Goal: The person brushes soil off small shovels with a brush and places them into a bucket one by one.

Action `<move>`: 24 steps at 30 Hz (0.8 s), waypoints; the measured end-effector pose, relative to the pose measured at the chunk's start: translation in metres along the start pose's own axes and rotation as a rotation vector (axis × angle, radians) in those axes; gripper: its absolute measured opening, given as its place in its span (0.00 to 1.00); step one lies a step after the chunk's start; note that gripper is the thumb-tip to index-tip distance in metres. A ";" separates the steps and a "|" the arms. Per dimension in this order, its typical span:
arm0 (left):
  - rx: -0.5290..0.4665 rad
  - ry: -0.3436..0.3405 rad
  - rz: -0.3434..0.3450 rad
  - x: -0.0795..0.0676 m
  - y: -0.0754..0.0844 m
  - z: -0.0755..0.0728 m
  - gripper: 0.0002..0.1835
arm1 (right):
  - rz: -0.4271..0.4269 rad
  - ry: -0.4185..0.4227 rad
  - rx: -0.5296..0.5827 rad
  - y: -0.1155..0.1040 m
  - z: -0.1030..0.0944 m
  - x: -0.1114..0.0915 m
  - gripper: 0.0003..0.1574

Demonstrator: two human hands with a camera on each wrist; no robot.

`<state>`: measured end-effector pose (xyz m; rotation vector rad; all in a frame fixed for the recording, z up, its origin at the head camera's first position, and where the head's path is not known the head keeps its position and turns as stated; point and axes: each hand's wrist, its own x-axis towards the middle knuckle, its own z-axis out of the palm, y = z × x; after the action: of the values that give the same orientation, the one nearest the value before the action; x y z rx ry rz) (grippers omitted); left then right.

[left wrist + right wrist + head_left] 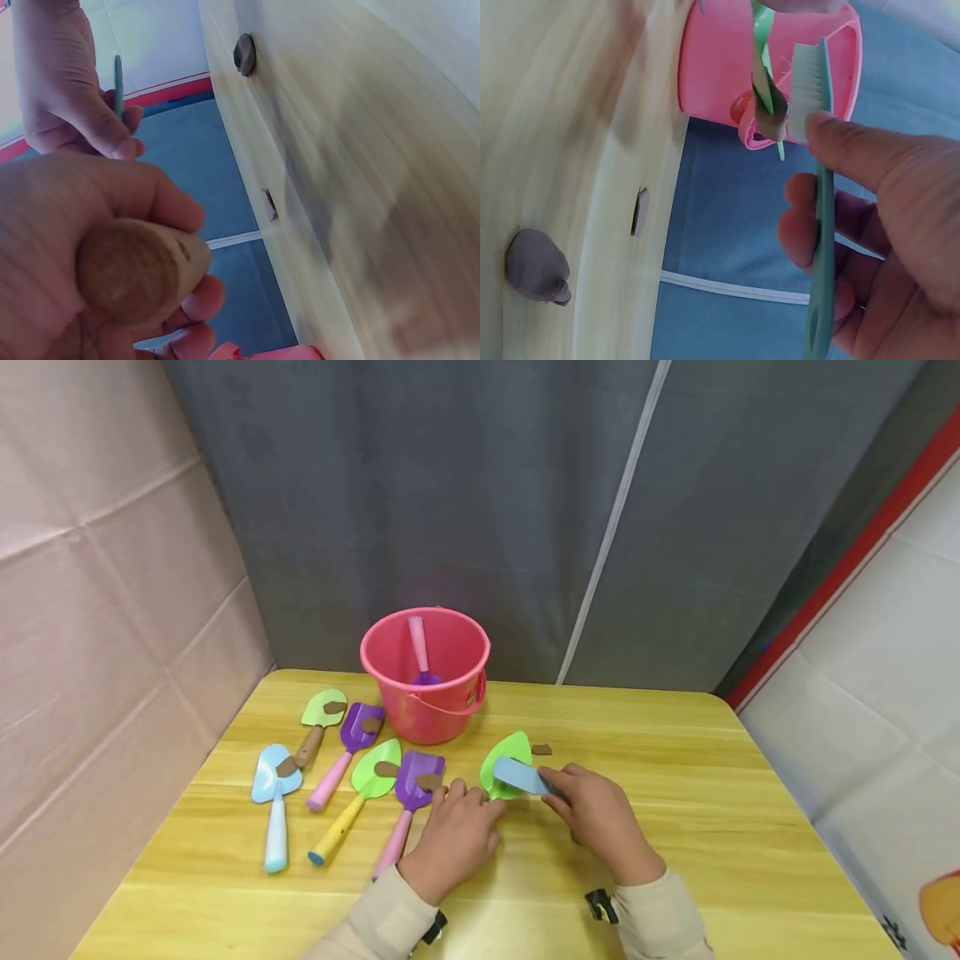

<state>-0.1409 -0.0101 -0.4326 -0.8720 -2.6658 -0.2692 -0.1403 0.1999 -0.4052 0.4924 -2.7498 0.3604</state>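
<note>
My left hand (pixel 459 835) grips the round wooden handle (pixel 139 270) of a toy shovel with a green leaf-shaped blade (pixel 513 747). A brown, clay-like lump (pixel 772 116) clings to that blade. In my right hand (pixel 600 818) is a brush (pixel 824 202) with a blue-green handle and white bristles (pixel 806 86), the thumb along its neck. The bristles face the shovel blade and stand close beside it in the right wrist view. From the head, the brush's back overlaps the blade. A flat brown piece (pixel 542 749) lies on the table just beyond the shovel.
A pink bucket (pixel 427 718) stands at the back, holding a purple shovel with a pink handle (pixel 418 643). Left of my hands lie several toy shovels, among them a blue one (pixel 277 806), each with a brown piece. Another brown lump (pixel 536 262) sits on the wooden table (pixel 750 843).
</note>
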 end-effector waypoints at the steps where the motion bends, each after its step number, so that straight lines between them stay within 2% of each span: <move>1: 0.002 -0.006 0.002 0.000 0.001 -0.001 0.12 | -0.001 -0.002 -0.011 0.000 0.001 0.000 0.22; 5: -0.004 -0.017 0.008 0.000 0.004 -0.003 0.11 | 0.035 0.016 -0.017 0.002 0.003 -0.001 0.22; 15: -0.013 -0.024 -0.001 0.000 0.004 -0.007 0.11 | 0.139 0.134 -0.055 0.008 0.008 -0.002 0.22; 21: -0.010 -0.070 -0.006 -0.001 0.002 -0.007 0.11 | 0.000 0.006 -0.016 0.008 0.005 -0.001 0.20; 24: -0.014 -0.085 0.014 -0.001 0.003 -0.008 0.10 | 0.022 0.005 -0.019 0.009 0.009 -0.002 0.20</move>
<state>-0.1366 -0.0097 -0.4254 -0.9258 -2.7378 -0.2533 -0.1441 0.2058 -0.4153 0.4568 -2.7527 0.3404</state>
